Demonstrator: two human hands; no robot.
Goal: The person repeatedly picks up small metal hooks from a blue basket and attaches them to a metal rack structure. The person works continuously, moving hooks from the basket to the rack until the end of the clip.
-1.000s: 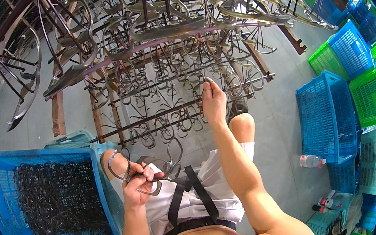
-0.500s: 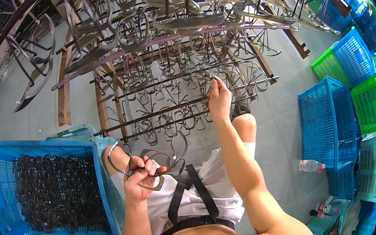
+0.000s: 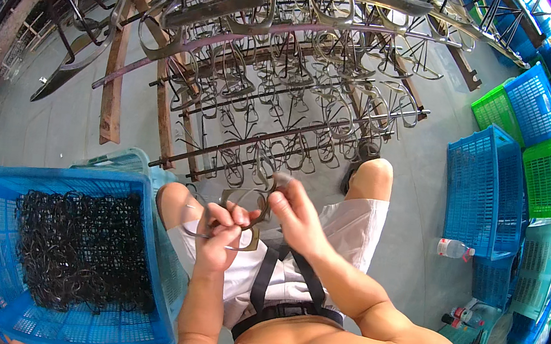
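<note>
Overhead, a rack of hung metal loops (image 3: 284,103) fills the upper frame, with a blue crate (image 3: 53,324) at lower left. Centrally, a bent metal piece (image 3: 245,213) is gripped by the left hand (image 3: 218,237); the right hand (image 3: 297,217), raised to the rack a second ago, is now closed on its right edge.

Left of left hand (image 3: 219,238): bright blue mesh crate (image 3: 141,238), black loops (image 3: 80,251) inside. Below the hand: white shorts (image 3: 345,226), black straps (image 3: 263,278). Far right: blue, green crates (image 3: 521,159).
</note>
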